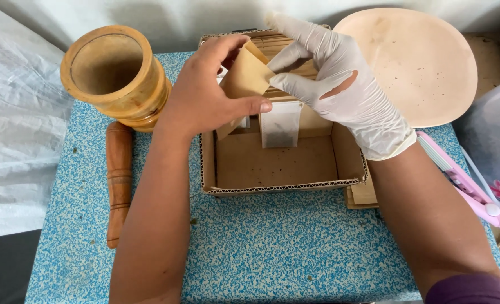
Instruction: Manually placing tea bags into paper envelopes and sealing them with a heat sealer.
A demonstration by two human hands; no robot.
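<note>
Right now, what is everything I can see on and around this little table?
wooden mortar: one, light brown, back left of the table, upright
wooden pestle: one, reddish brown, lying in front of the mortar
table: one, blue and cream speckled top
cardboard box: one, brown, open, middle of the table
small sachet: one, whitish with dark contents, standing in the box
brown paper envelope: one, tan, held over the box by both hands
round plate: one, pale peach, back right
pink sealer tool: one, pink and white, right edge
left hand: bare, pinching the envelope
right hand: in a torn white glove, fingers at the envelope's top
</note>
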